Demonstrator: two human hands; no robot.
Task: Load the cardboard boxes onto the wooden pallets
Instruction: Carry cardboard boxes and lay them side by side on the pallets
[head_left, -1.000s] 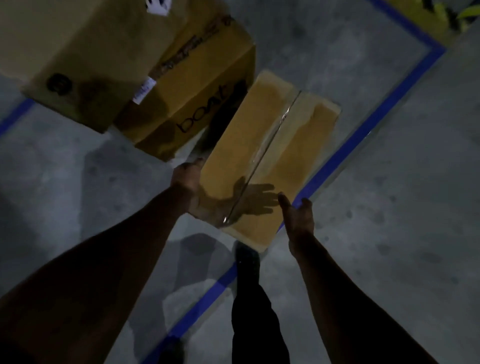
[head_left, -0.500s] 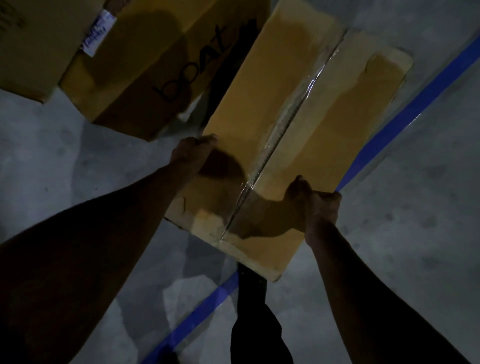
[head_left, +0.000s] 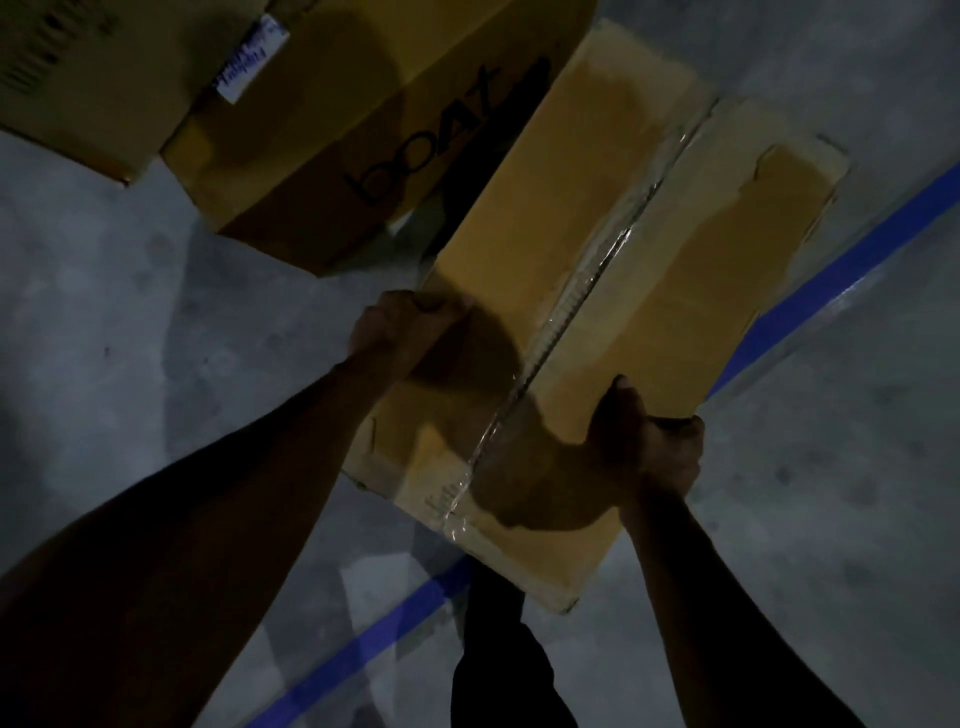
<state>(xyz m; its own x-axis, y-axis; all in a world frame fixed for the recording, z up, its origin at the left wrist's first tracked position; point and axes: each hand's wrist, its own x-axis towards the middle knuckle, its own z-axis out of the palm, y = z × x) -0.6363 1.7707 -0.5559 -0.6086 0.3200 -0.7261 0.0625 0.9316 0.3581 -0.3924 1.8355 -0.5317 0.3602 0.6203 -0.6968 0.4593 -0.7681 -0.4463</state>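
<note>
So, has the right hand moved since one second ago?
Yes. The right hand was open, apart from the taped box; now it grips the box's right edge, closer to the tape seam.

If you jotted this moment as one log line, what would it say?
left hand: grips taped box left edge | right hand: grips right edge | printed box: beside, on floor | pallet: not in view

both bare forearms reached forward and down from the bottom of the view, the left from the lower left corner, the right from the lower right. the left hand (head_left: 402, 332) was curled over the near left edge of the cardboard box (head_left: 613, 291), knuckles up. the right hand (head_left: 647, 447) gripped the box's right edge, thumb on top and fingers wrapped round the side.
</note>
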